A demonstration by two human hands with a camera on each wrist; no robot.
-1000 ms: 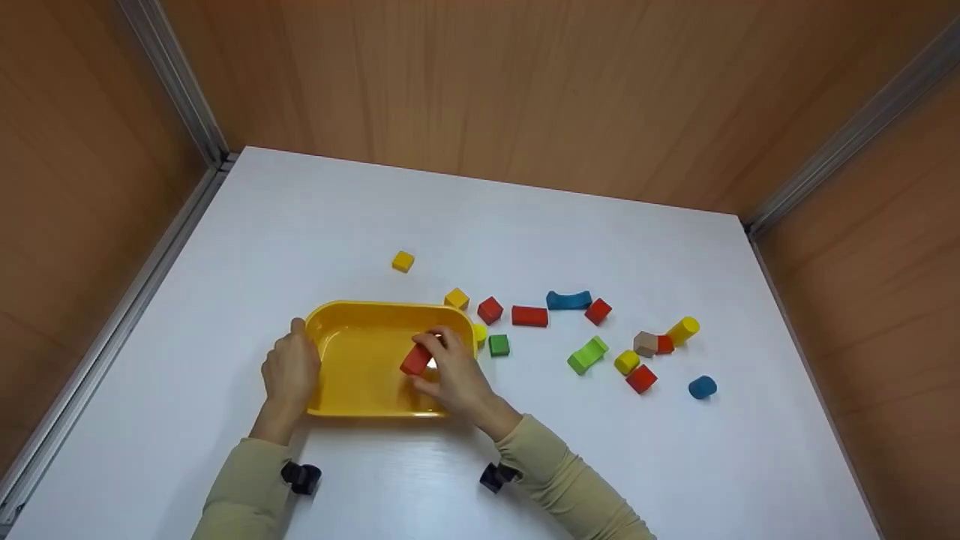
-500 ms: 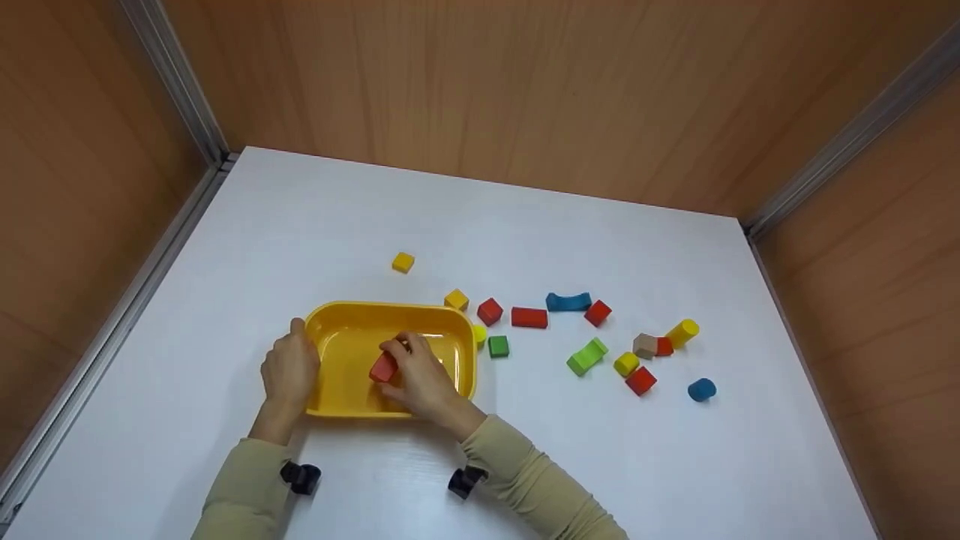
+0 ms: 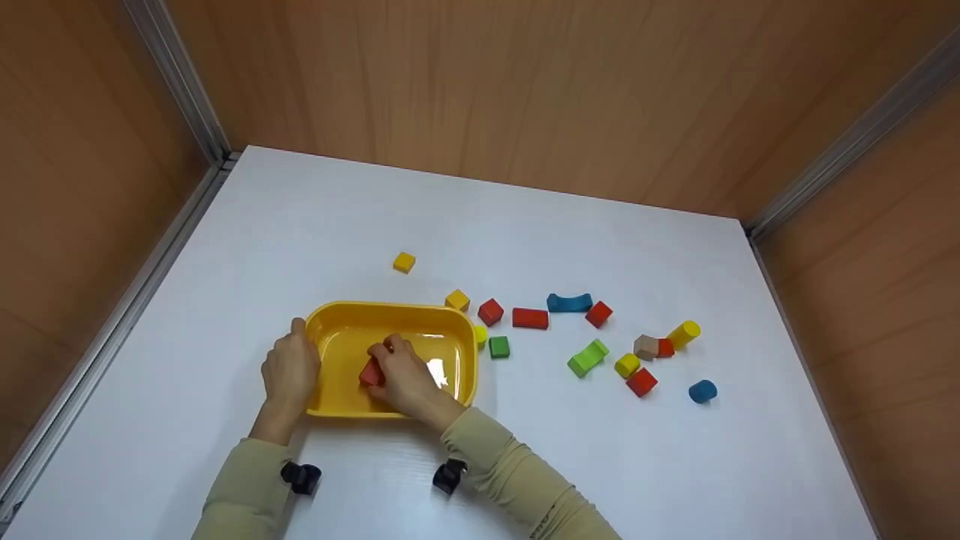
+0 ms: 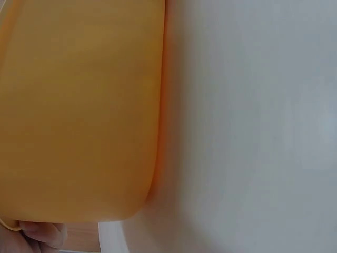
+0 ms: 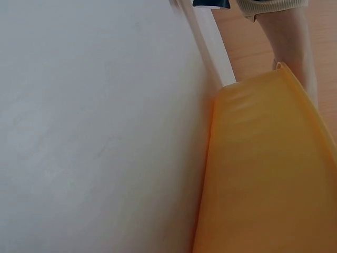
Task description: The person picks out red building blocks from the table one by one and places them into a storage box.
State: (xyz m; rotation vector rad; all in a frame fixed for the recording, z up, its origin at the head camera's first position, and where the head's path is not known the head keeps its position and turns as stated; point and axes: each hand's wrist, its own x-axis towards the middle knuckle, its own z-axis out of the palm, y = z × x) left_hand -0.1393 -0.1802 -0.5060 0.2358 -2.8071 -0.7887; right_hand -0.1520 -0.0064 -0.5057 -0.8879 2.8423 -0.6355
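Note:
A yellow plastic tray [image 3: 337, 337] stands on the white table, left of centre in the head view. My left hand [image 3: 291, 371] grips its left rim; curled fingers [image 4: 45, 233] show beneath the rim in the left wrist view. Inside the tray, my right hand [image 3: 407, 384] pinches a red block [image 3: 370, 373] between thumb and fingers, low over the tray's floor. The fingers partly cover the block. From the right wrist, only the tray's outer wall [image 5: 268, 158] and the left forearm [image 5: 289, 42] show, with the right hand hidden.
Just right of the tray lie a yellow cube [image 3: 457, 300], a red cube [image 3: 490, 311] and a green cube [image 3: 499, 346]. Farther right are a blue arch block [image 3: 569, 303], a yellow cylinder [image 3: 684, 334] and several others. One yellow cube [image 3: 403, 262] lies behind the tray.
My right hand has carried the red block leftward and slightly down inside the tray. The left hand and tray have kept their place.

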